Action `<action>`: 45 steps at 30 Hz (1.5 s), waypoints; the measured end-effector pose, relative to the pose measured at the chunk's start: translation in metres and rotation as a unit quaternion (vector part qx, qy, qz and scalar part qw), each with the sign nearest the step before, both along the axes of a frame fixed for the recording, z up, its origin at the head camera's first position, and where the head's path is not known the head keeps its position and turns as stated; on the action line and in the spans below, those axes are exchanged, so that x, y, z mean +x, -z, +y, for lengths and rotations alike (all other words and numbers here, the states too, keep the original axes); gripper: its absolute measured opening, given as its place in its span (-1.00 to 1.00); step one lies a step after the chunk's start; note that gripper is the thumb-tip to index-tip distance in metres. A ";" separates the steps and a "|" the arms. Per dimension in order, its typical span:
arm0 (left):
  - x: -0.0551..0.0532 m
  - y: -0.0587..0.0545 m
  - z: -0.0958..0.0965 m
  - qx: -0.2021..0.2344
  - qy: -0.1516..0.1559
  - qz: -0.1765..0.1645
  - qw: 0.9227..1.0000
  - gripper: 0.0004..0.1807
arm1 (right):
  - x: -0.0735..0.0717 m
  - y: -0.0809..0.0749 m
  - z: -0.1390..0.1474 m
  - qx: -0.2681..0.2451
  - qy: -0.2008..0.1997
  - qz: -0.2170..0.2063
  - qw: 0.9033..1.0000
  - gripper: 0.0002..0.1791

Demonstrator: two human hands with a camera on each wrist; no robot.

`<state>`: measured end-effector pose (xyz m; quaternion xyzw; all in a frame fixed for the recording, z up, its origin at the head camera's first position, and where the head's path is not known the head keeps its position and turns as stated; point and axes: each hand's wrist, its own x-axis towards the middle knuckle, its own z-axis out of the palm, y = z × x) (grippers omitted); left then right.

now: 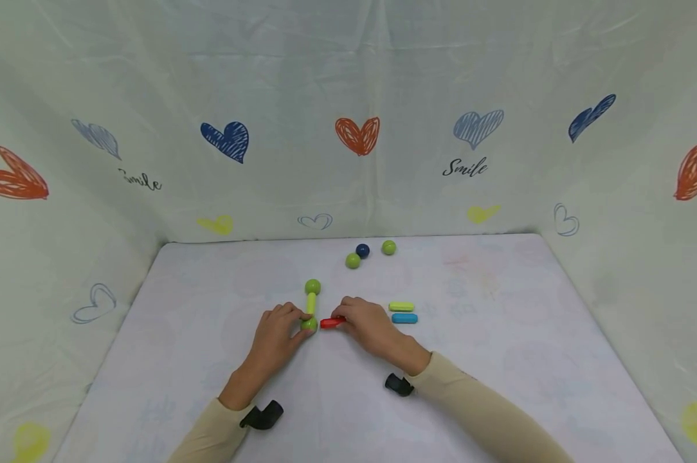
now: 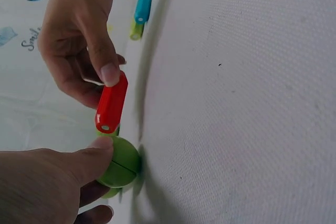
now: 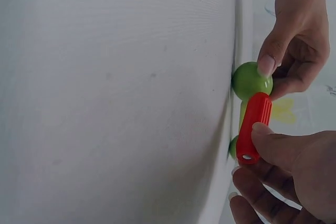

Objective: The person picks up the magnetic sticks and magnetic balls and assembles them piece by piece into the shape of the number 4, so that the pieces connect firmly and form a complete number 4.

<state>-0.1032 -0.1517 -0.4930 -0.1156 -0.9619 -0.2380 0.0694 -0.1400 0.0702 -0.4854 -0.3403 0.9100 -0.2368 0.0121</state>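
My left hand (image 1: 277, 332) grips the near green ball (image 1: 309, 324) between thumb and fingers. From that ball a yellow-green rod (image 1: 310, 303) runs away from me to a second green ball (image 1: 312, 287), so the three form a dumbbell shape on the table. Pinched in my right hand (image 1: 371, 326) is a red rod (image 1: 330, 323), its free end pointing at the near ball. A small hole shows in the end of the red rod (image 2: 111, 106) in the left wrist view. In the right wrist view, the red rod's far end overlaps the green ball (image 3: 251, 81).
Right of my right hand lie a yellow-green rod (image 1: 401, 307) and a blue rod (image 1: 404, 318), side by side. Toward the back edge of the white table (image 1: 470, 399) sit a dark blue ball (image 1: 362, 251) and two loose green balls (image 1: 353, 260). A heart-printed curtain (image 1: 290, 77) hangs behind.
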 end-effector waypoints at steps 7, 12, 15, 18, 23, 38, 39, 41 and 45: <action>0.001 0.000 0.000 0.008 0.004 0.008 1.000 -0.68 | -0.001 0.000 -0.006 0.012 0.003 0.001 1.000 -0.83; 0.001 0.000 0.001 0.015 0.003 0.011 1.000 -0.67 | -0.001 0.000 -0.008 0.009 0.002 0.007 1.000 -0.84; 0.001 0.000 0.000 0.017 0.003 0.013 1.000 -0.67 | -0.002 0.000 -0.008 0.010 0.002 0.008 1.000 -0.84; 0.000 0.001 0.000 0.016 0.002 0.013 1.000 -0.68 | -0.003 -0.001 -0.008 0.013 0.002 0.008 1.000 -0.84; 0.000 0.000 0.002 0.014 -0.003 0.009 1.000 -0.67 | -0.006 -0.001 -0.005 0.022 0.002 0.006 1.000 -0.80; 0.002 0.000 0.004 0.005 -0.020 -0.011 1.000 -0.67 | -0.047 -0.018 0.016 0.039 0.077 0.092 0.992 -0.58; 0.003 0.000 0.004 0.006 -0.020 -0.011 1.000 -0.67 | -0.050 -0.018 0.017 0.046 0.080 0.095 0.991 -0.56; 0.003 0.000 0.004 0.008 -0.019 -0.011 1.000 -0.67 | -0.056 -0.018 0.018 0.053 0.082 0.098 0.990 -0.53; 0.004 0.000 0.004 0.009 -0.018 -0.007 1.000 -0.67 | -0.067 -0.015 0.019 0.060 0.080 0.104 0.989 -0.52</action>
